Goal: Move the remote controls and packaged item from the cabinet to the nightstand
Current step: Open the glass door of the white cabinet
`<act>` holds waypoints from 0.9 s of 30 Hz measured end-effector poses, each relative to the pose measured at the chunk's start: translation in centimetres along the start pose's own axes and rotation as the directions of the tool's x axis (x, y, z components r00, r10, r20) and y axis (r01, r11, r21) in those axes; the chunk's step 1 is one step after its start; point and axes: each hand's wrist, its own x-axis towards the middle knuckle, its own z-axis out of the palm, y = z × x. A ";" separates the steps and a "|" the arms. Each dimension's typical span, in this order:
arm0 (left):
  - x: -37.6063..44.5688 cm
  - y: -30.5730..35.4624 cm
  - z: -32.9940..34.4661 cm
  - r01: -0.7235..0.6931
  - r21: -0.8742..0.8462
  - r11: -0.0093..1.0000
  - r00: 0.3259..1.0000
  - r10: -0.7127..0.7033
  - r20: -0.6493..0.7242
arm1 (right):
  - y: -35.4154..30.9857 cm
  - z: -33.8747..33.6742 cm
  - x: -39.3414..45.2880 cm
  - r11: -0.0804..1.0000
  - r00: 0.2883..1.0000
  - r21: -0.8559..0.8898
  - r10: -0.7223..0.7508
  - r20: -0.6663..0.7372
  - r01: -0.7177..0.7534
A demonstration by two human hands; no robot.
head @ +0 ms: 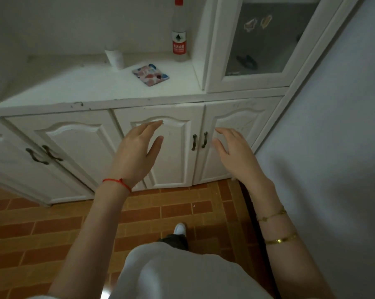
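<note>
Both hands are held out in front of the white cabinet (139, 98), empty and with fingers spread — neither touches anything. The left hand (137, 152) hangs before the middle lower door, its fingertips level with the arched top of that door's panel; a red string (117, 182) circles its wrist. The right hand (236, 154) hangs before the door to the right of the pair of dark handles (199, 141), which sit between the two hands, nearer the right one. Gold bracelets (277, 227) show on the right forearm.

The packaged item (150, 74) — a flat, square packet printed with red, blue and pink patches — lies on the cabinet's bench top, above and well beyond both hands, roughly over the middle door. It is tilted so one corner points toward the front edge. Just behind it to the left stands a small white cup (115, 58); behind it to the right, against the upright side of the glazed upper section, stands a clear bottle (179, 31) with a red cap and red label. No remote control can be made out on the bench top.

All lower doors are shut. The glazed door (266, 37) at the cabinet's upper right shows stickers and dim shapes behind the glass, too blurred to name. Below the cabinet the floor (53, 229) is brick-patterned, and a white shoe (179, 229) points toward the doors.
</note>
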 end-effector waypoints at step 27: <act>23.1 4.3 1.9 -0.165 -0.082 0.983 0.977 0.152 -0.149 | 2.8 -9.3 19.2 0.994 0.960 0.045 -0.082 -0.268 0.098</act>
